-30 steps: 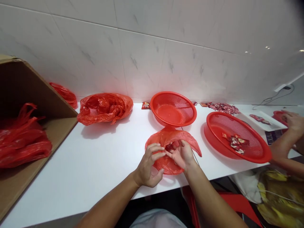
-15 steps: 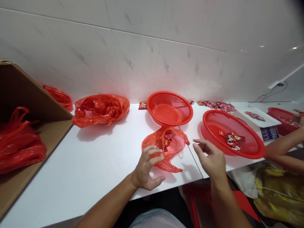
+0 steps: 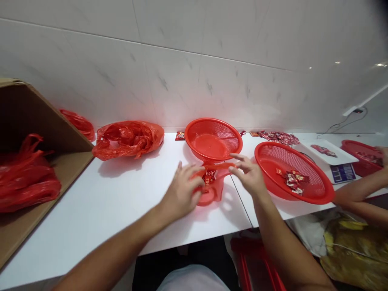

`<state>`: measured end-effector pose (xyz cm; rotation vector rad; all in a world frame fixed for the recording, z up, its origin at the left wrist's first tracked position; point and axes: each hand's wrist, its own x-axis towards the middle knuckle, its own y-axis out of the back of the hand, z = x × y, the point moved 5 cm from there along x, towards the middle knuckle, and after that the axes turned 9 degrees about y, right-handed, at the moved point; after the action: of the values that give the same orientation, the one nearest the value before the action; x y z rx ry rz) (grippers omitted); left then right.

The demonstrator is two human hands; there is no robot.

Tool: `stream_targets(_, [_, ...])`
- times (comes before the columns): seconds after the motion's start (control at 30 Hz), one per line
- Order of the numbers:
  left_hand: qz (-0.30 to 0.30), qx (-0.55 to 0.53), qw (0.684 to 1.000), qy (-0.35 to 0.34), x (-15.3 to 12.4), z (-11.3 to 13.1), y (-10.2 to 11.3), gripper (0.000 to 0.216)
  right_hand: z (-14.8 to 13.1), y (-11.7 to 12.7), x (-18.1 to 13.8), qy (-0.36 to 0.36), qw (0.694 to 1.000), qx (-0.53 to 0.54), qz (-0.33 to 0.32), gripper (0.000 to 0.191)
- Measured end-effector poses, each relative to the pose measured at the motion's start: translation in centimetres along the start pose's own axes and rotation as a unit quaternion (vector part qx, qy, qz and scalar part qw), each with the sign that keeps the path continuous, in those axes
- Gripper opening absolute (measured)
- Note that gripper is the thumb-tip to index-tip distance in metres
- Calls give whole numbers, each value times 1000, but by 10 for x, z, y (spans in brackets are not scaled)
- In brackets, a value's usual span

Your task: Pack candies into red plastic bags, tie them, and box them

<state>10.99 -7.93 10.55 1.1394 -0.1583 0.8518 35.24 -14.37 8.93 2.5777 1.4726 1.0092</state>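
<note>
A small red plastic bag (image 3: pixel 218 189) with red-wrapped packets (image 3: pixel 209 176) inside is on the white table in front of me. My left hand (image 3: pixel 182 190) is at the bag's left side, its fingers bent and closed on the rim. My right hand (image 3: pixel 249 174) pinches the right end of the rim between thumb and fingers. The rim is stretched between both hands, so the packets show through the mouth. Right behind the bag is a red perforated basket (image 3: pixel 209 144) with nothing in it. To the right, another red basket (image 3: pixel 315 173) holds several wrapped packets.
On the left, a cardboard box (image 3: pixel 72 165) holds full red bags (image 3: pixel 27 182). A crumpled red bag (image 3: pixel 129 139) lies by the wall. Loose packets (image 3: pixel 279 138) lie at the back right, near a scale (image 3: pixel 331 152). A co-worker's arm (image 3: pixel 360 192) is at the far right.
Both hands have moved onto the bag's rim; the right hand came in from the right and was apart from it before. The bag's mouth is now pulled taut sideways.
</note>
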Motion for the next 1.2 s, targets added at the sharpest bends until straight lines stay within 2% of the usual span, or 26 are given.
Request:
stream_targets(0.1, [45, -88, 990, 99, 42, -24, 71, 5, -37, 4, 40, 15, 979, 201, -28, 22])
stream_targets(0.17, [79, -161, 973, 143, 59, -35, 105, 11, -64, 0, 58, 43, 960, 275, -39, 18])
stream_targets(0.23, [104, -236, 949, 180, 67, -42, 123, 18, -86, -8, 66, 65, 946, 315, -39, 22])
stream_targets(0.3, [125, -289, 926, 209, 68, -48, 130, 23, -101, -18, 68, 71, 939, 334, -40, 30])
stream_targets(0.4, [151, -340, 901, 225, 66, -50, 133, 33, -115, -38, 62, 52, 937, 333, -90, 34])
stream_targets(0.5, [133, -389, 882, 229, 67, -44, 130, 41, -121, -63, 54, 10, 942, 289, -172, 38])
stream_targets(0.57, [94, -396, 884, 230, 69, -36, 126, 37, -122, -81, 51, -12, 943, 253, -216, 48])
stream_targets(0.67, [55, -342, 911, 224, 73, -27, 116, 22, -120, -109, 54, -4, 943, 215, -255, 63])
stream_targets(0.7, [52, -310, 923, 223, 73, -26, 113, 17, -118, -118, 56, 10, 945, 197, -262, 56])
stream_targets(0.8, [61, -216, 951, 214, 71, -32, 101, 7, -106, -136, 66, 63, 951, 117, -277, 8])
stream_targets(0.87, [65, -183, 960, 200, 71, -40, 94, 6, -94, -142, 73, 69, 947, 83, -302, 26])
stream_targets(0.93, [43, -162, 965, 203, 74, -48, 88, 3, -82, -144, 80, 48, 940, 92, -324, 32])
stream_targets(1.07, [-39, -157, 966, 202, 82, -60, 83, 27, -66, -139, 91, -4, 941, 131, -311, 49])
stream_targets(1.2, [-61, -129, 969, 200, 89, -75, 84, 17, -56, -141, 92, -27, 933, 126, -336, 69])
